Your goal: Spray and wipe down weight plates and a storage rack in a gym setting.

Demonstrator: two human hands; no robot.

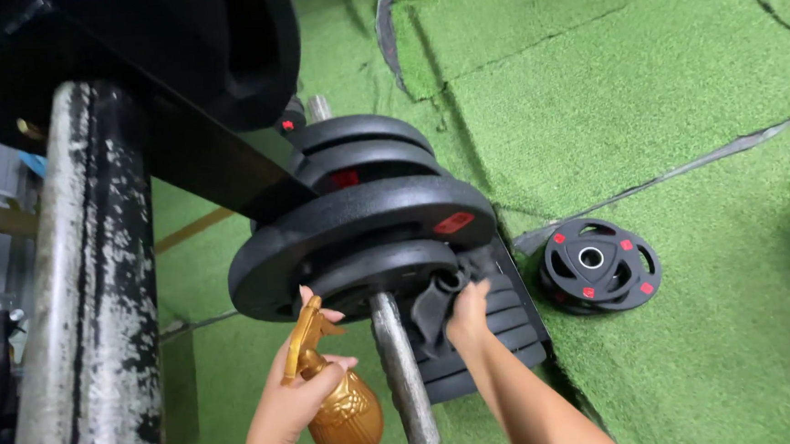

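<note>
Your left hand (298, 394) is closed around a gold spray bottle (341, 408) just below the black weight plates (359, 238) on the bar (402, 368), while your right hand (467, 316) presses a dark cloth (436, 300) against the smallest plate, so wiping looks underway, not finished.

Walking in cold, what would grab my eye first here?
Probably the stack of black weight plates loaded on a barbell sleeve at the centre, with the right hand pressing a dark cloth against them. Just below, the left hand holds a shiny gold spray bottle. Off to the right, another black plate with red marks lies flat on the green turf.
</note>
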